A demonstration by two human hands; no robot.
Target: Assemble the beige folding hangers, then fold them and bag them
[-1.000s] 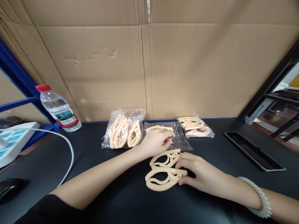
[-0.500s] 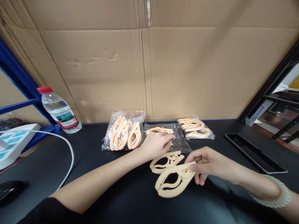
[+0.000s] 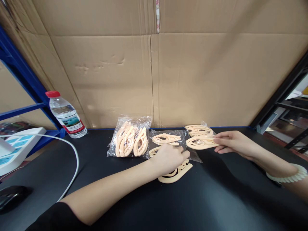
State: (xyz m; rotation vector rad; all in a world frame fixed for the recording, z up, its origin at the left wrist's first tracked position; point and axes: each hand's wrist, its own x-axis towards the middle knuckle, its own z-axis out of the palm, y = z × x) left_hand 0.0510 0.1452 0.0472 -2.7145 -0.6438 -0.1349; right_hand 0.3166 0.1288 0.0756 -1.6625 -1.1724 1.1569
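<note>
My right hand [image 3: 228,142] pinches one end of a beige folding hanger [image 3: 201,146], folded up. It is held in front of a clear bag of hangers [image 3: 199,128] at the back right, partly covering it. My left hand [image 3: 171,157] has its fingers curled, with the fingertips hidden. Under and in front of it lies another folded hanger [image 3: 174,179], its upper part covered by the hand. Beyond the left hand, a folded hanger [image 3: 166,138] lies on a flat clear plastic bag [image 3: 184,141]; a further hanger [image 3: 154,150] shows partly beside the wrist.
A full clear bag of hangers [image 3: 130,139] stands against the cardboard wall [image 3: 108,80]. On the left are a water bottle [image 3: 68,117], a white power strip [image 3: 22,144], its cable [image 3: 77,157] and a black mouse [image 3: 12,197]. A dark shelf frame [image 3: 279,93] rises at right.
My right hand has carried its hanger away from me and to the right, up to the back-right bag. My left hand has drawn back slightly, over the front hanger. The view has shifted a little.
</note>
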